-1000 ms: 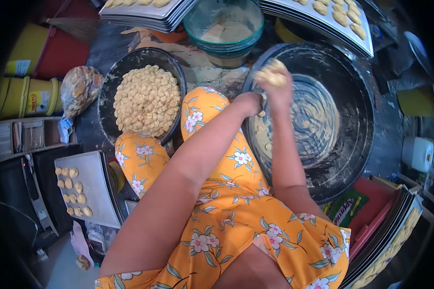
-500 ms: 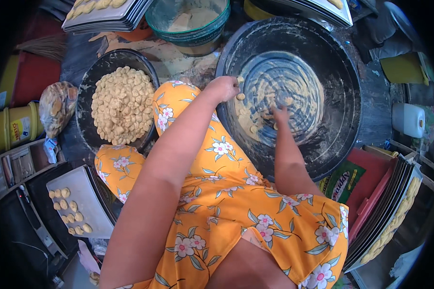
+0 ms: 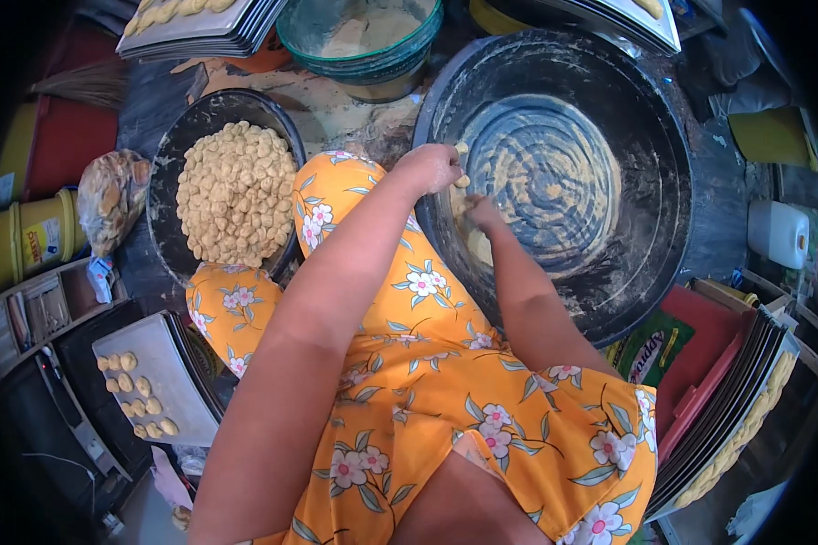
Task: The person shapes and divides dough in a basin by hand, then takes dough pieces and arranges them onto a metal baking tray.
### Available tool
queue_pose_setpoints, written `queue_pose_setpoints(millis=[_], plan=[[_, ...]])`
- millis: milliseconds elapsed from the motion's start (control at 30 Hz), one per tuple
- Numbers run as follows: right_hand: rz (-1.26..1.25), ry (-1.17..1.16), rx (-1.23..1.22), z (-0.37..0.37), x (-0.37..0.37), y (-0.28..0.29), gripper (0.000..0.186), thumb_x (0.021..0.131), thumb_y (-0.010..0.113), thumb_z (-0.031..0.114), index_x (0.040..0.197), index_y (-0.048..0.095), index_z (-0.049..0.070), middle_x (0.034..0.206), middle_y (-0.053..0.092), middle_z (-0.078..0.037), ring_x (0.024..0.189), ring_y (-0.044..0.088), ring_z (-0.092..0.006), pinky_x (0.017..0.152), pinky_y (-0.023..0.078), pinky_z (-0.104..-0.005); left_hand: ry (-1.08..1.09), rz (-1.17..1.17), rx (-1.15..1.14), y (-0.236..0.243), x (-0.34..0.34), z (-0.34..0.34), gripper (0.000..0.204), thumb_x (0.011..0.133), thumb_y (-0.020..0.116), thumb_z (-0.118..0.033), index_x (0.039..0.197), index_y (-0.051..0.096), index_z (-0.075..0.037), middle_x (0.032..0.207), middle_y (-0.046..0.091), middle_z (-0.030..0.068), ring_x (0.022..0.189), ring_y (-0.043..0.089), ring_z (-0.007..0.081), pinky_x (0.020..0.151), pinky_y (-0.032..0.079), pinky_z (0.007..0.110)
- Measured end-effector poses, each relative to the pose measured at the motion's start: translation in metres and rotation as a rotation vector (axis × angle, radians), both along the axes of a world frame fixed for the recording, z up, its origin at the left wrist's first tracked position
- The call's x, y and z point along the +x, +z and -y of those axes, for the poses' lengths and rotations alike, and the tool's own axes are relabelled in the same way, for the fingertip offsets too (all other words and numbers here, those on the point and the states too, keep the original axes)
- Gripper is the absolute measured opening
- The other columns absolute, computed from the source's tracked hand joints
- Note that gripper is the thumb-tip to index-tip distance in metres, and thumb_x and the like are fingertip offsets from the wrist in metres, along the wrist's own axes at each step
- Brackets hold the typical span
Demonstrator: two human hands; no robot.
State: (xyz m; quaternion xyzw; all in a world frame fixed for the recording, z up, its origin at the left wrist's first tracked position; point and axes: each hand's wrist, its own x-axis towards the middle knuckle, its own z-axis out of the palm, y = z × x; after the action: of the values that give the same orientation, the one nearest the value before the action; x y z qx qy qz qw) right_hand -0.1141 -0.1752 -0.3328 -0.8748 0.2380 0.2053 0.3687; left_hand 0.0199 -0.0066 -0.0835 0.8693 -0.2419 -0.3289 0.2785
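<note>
My left hand [image 3: 432,169] is over the left rim of a wide black basin [image 3: 656,118], its fingers curled round pale dough. A bit of dough [image 3: 462,148] pokes out beyond the fingertips, and a small dough ball [image 3: 462,182] shows just below them. Close to it, inside the basin, my right hand [image 3: 483,213] reaches toward that ball. Its fingers are smeared, so their closure is unclear. Flour in ringed streaks [image 3: 545,173] coats the basin floor.
On the left a smaller black basin [image 3: 161,213] is heaped with dough balls [image 3: 236,195]. A green tub [image 3: 359,59] with flour stands beyond. Stacked trays [image 3: 159,372] with shaped dough sit at lower left, and more trays [image 3: 745,409] at right.
My right hand has moved left across the basin, from its middle to beside my left hand. The left hand stays at the basin's left side.
</note>
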Motion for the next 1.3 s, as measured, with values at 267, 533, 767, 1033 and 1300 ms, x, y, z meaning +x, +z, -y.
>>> queue_pose_setpoints(millis=[267,533,767,1033,1300], plan=[[-0.656,-0.156,0.690,0.008,-0.014,0.057,0.044,0.071,0.072,0.024,0.113,0.058,0.020,0.090,0.056,0.000,0.081,0.057,-0.0181,0.061,0.051,-0.0355,0.008,-0.023,0.004,0.002,0.003,-0.007,0.030,0.080,0.062,-0.029,0.099,0.066,-0.006,0.097,0.065,0.0186,0.094,0.061,0.0349,0.082,0.047,0.040],[0.143,-0.419,0.651,0.003,-0.014,0.070,0.034,0.076,0.062,0.012,0.110,0.060,0.012,0.099,0.059,-0.004,0.084,0.056,-0.0159,0.071,0.049,-0.0294,0.015,-0.039,-0.010,0.001,0.003,-0.007,0.031,0.079,0.063,-0.030,0.099,0.065,-0.006,0.097,0.065,0.0188,0.093,0.062,0.0344,0.081,0.048,0.040],[0.043,0.032,0.389,-0.015,-0.023,0.064,0.033,0.071,0.063,0.004,0.104,0.060,0.008,0.099,0.059,-0.010,0.088,0.059,-0.0203,0.074,0.048,-0.0289,0.019,-0.050,-0.012,-0.001,0.002,-0.006,0.030,0.078,0.063,-0.030,0.098,0.067,-0.008,0.097,0.065,0.0174,0.093,0.062,0.0337,0.082,0.048,0.040],[0.115,-0.148,0.253,-0.006,0.051,0.007,0.064,0.073,0.069,0.022,0.131,0.042,0.009,0.110,0.060,-0.016,0.100,0.059,-0.0299,0.083,0.048,-0.0383,0.027,-0.034,-0.032,-0.001,0.004,-0.010,0.028,0.078,0.064,-0.029,0.097,0.067,-0.008,0.095,0.065,0.0181,0.092,0.062,0.0344,0.081,0.048,0.040],[0.298,0.185,-0.155,-0.044,0.124,0.004,0.055,0.070,0.072,0.034,0.114,0.056,0.004,0.113,0.059,-0.019,0.104,0.059,-0.0356,0.087,0.047,-0.0410,0.085,-0.043,0.012,0.002,0.002,-0.035,0.031,0.080,0.061,-0.030,0.100,0.065,-0.007,0.098,0.064,0.0191,0.095,0.060,0.0358,0.083,0.047,0.042]])
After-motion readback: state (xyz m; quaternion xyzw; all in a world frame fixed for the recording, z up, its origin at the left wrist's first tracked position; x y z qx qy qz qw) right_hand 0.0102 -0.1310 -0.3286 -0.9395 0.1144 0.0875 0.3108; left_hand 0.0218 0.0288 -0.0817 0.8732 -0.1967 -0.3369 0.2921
